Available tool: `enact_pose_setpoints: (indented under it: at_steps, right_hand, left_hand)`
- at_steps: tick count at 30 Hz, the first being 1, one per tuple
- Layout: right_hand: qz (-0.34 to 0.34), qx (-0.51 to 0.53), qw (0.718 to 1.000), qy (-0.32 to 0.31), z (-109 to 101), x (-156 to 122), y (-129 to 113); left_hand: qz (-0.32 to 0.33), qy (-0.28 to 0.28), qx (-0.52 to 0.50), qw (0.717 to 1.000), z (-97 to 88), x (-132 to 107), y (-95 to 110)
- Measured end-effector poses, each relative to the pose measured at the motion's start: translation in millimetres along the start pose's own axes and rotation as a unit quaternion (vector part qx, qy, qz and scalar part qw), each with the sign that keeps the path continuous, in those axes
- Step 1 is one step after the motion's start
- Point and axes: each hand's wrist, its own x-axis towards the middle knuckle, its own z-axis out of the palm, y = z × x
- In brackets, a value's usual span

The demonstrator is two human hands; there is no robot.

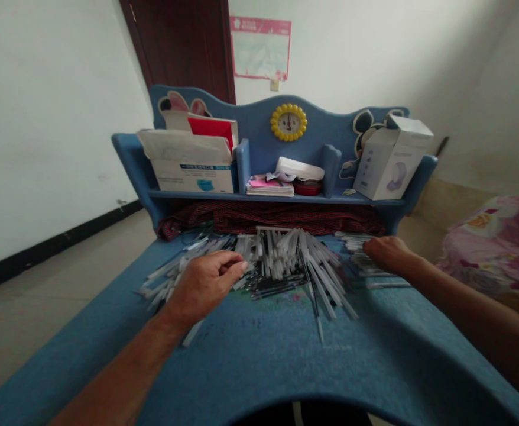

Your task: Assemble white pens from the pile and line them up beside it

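Observation:
A large heap of thin, translucent whitish pens or pen tubes point(281, 251), some with dark tips, is spread over the blue desk. My left hand point(208, 281) is over the left part of this heap, with curled fingers and the thumb near the forefinger. Whatever it may hold is hidden. To the right, a smaller stack of similar tubes point(368, 266) lies roughly crosswise. My right hand point(388, 254) is at the far edge of that stack, its fingers closed and pointing down; I cannot make out anything between them.
Behind the heap, a dark red checked cloth point(268, 217) lies under the blue shelf point(259, 197). On the shelf are a mask box point(192, 171), papers point(271, 188), a white case point(301, 168) and a white carton point(388, 163). A flowered cover point(499, 248) is at the right.

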Motion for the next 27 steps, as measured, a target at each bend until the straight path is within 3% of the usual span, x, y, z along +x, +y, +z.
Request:
enact_pose_setpoints:
  at_steps: [8,13,19,23,27]
  right_hand:
    - [-0.010,-0.006,1.000,0.020,21,7,0]
    - [-0.028,0.017,0.997,0.071,23,-3,3]
    - [-0.030,0.025,0.996,0.086,-2,-9,-13]
    - [-0.036,0.024,0.996,0.082,-29,-13,-47]
    - [-0.109,0.061,0.985,0.120,-61,-22,-85]
  left_hand:
    - [-0.012,0.035,0.038,0.999,-10.9,1,-6]
    - [-0.044,0.037,0.046,0.997,-17.5,1,-11]
    - [-0.053,-0.033,0.045,0.997,-13.6,0,-17]
    - [-0.051,-0.068,0.058,0.995,-9.0,-1,-18]
    - [-0.045,-0.072,0.065,0.994,-8.5,-2,-19]
